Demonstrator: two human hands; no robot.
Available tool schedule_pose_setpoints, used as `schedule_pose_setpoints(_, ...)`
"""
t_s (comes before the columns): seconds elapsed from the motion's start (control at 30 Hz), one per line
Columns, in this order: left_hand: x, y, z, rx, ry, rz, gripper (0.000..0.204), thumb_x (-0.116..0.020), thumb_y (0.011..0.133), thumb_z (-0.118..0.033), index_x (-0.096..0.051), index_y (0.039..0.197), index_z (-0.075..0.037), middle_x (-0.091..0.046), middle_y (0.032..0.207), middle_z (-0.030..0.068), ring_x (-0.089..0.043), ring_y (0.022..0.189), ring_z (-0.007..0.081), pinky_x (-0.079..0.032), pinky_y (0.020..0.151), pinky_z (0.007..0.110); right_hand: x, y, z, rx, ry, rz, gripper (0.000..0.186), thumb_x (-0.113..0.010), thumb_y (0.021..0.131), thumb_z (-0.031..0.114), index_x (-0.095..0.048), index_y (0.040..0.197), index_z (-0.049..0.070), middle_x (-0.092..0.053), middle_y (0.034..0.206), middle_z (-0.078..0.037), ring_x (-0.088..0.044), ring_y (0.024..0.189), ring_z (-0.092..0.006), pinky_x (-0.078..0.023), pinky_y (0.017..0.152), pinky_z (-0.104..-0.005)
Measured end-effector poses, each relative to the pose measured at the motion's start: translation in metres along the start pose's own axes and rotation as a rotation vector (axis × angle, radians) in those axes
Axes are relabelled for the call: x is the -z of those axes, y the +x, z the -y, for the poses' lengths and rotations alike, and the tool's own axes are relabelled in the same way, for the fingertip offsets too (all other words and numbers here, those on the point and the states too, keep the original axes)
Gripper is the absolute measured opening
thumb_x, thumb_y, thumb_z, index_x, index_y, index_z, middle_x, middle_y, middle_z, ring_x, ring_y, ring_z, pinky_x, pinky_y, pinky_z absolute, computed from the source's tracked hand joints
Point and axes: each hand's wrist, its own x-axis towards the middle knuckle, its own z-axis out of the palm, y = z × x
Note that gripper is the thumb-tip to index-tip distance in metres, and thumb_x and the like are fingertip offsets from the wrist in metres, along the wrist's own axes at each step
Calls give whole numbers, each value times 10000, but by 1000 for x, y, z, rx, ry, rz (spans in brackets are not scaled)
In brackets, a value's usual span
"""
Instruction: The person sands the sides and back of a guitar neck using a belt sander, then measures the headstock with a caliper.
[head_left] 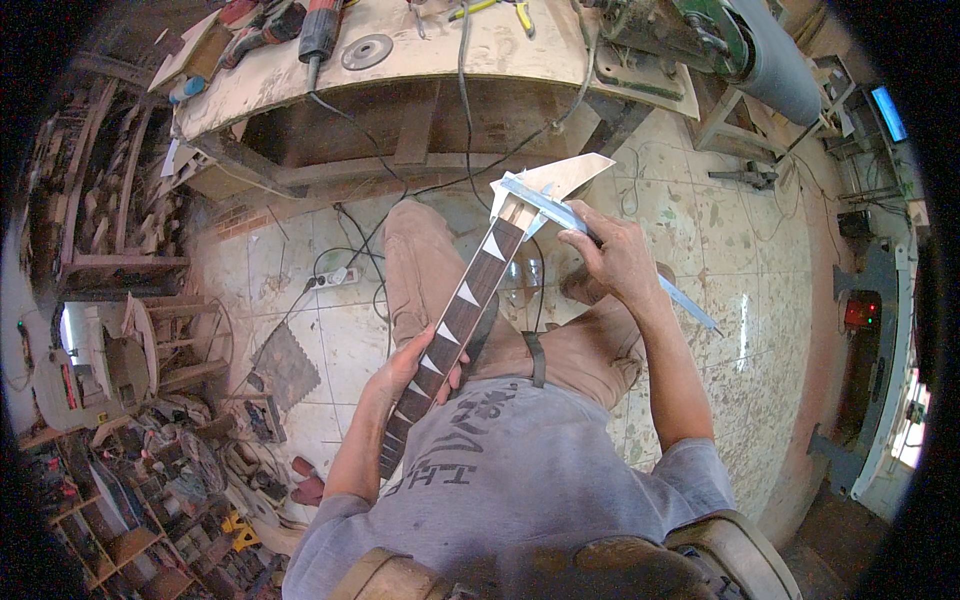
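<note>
— What do we have at the centre?

— We see a long guitar neck with a dark wooden fingerboard and white triangular inlays point(462, 305), lying slantwise over the person's lap, its pale pointed headstock up and away from the body. Our left hand point(410, 372) is wrapped around the lower part of the neck, fingers curled under it and thumb on the edge.

— And the other hand?

— Our right hand point(612, 258) sits just right of the neck's upper end, closed on a long grey metal caliper point(600, 245). The caliper's head lies across the neck where the fingerboard meets the headstock; its thin beam runs down and away to the right, past the wrist.

— What lies under the neck?

— Tan trousers point(425, 265) on both knees, and below the neck's lower end a grey printed T-shirt point(530, 470). Beneath the neck we also see a pale, dusty tiled floor point(700, 230) with black cables point(355, 245) trailing left of the neck to a white power strip point(335, 277).

— Farther out?

— Above the headstock stands a worn wooden desk point(420, 50) carrying a red-and-black power tool point(320, 28) and a grey round disc point(366, 51). Far left of the neck, shelves hold wood scraps and tools.
</note>
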Motion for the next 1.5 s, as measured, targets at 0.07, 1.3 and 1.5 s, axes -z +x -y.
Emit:
schedule_pose_setpoints(0.07,0,0,0,9,-5,-4,741,-290,1032,-634,-645,1110,12,-676,743,111,-615,511,200,-507,470,300,-2,-1,-1,4,7,-6,413,-674,926,379,-649,1244,116,-713,878,-200,-694,791,-386,-539,676,-452)
schedule_pose_setpoints(1.3,-49,4,31,-325,-65,-125,746,-272,1011,-646,-622,1099,7,-676,749,124,-632,514,240,-523,488,341,59,31,-67,-168,380,-345,438,-651,969,270,-631,1310,-4,-740,1081,-173,-690,957,-204,-513,850,-331)
schedule_pose_setpoints(1.5,-60,10,39,-313,-117,-127,763,-251,1004,-665,-619,1066,-1,-662,721,137,-621,487,256,-514,464,347,70,8,-7,190,205,-248,396,-686,938,209,-636,1315,99,-705,1040,-163,-700,891,-324,-538,786,-389)
